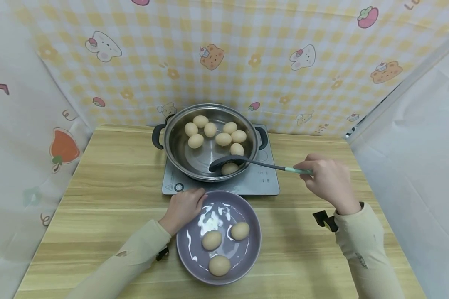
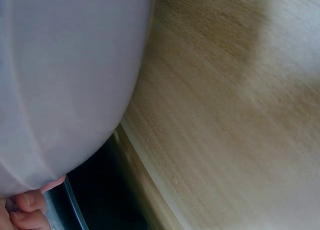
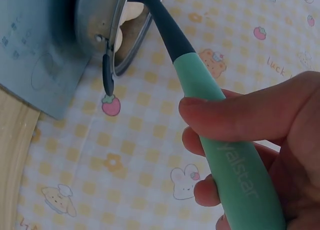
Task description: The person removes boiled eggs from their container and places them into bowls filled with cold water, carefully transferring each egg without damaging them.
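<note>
My right hand (image 1: 329, 178) grips the green handle (image 3: 235, 175) of a black slotted spoon (image 1: 262, 163), thumb along the near side and fingers curled round it. Its dark head dips over the near-right rim of a steel pot (image 1: 198, 160), right beside an egg (image 1: 230, 168) there. Several other brown eggs (image 1: 223, 139) lie in the pot. At the far-left rim of a purple plate (image 1: 247, 265), my left hand (image 1: 185, 207) holds on with curled fingers (image 2: 31, 200). Three eggs (image 1: 219, 265) lie on the plate.
The pot stands on a flat grey cooktop (image 1: 267, 189), its black side handles (image 1: 157, 136) sticking out left and right. Behind it hangs a yellow checked curtain (image 1: 247, 62). White sheets (image 1: 415, 137) flank the wooden table (image 1: 116, 187).
</note>
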A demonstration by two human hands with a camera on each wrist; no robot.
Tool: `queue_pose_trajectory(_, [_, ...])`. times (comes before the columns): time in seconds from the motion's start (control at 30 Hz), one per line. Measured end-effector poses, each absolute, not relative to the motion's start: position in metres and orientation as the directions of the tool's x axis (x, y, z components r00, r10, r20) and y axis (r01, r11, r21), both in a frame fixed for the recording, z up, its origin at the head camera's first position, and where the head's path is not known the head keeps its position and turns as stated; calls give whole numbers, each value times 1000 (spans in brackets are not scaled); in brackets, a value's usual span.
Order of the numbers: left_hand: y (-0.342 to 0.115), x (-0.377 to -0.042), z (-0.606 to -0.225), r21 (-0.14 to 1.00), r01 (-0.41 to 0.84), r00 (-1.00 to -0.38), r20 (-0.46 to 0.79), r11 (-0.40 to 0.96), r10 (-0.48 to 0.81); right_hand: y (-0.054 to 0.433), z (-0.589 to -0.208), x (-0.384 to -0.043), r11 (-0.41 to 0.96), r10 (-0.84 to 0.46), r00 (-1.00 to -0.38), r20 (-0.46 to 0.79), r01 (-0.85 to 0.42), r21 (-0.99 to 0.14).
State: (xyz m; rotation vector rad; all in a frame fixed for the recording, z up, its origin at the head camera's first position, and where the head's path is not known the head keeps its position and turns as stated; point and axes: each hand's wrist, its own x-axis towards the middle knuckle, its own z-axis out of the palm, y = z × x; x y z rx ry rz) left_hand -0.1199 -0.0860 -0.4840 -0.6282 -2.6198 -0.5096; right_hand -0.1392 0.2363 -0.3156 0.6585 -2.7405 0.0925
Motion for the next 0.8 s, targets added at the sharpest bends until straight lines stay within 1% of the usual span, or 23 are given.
queue_pose_trajectory(0.17, [-86,-121,-489,262,520,-787,517,813,336,230,-320,-138,877,-459,-838,295,-481,0])
queue_pose_trajectory(0.23, [-86,-121,-488,267,525,-782,526,809,334,227,-322,-138,872,-465,-839,283,-490,-19])
queue_pose_trajectory(0.6, [-86,-120,-483,252,480,-832,435,840,344,213,-325,-134,869,-456,-865,208,-484,-106])
queue_pose_trajectory(0.7, [-86,-120,-483,254,484,-828,442,837,344,209,-325,-133,865,-462,-860,218,-491,-102])
queue_pose_trajectory(0.8, [-86,-121,-484,252,493,-818,460,833,345,206,-325,-131,855,-479,-841,253,-512,-83])
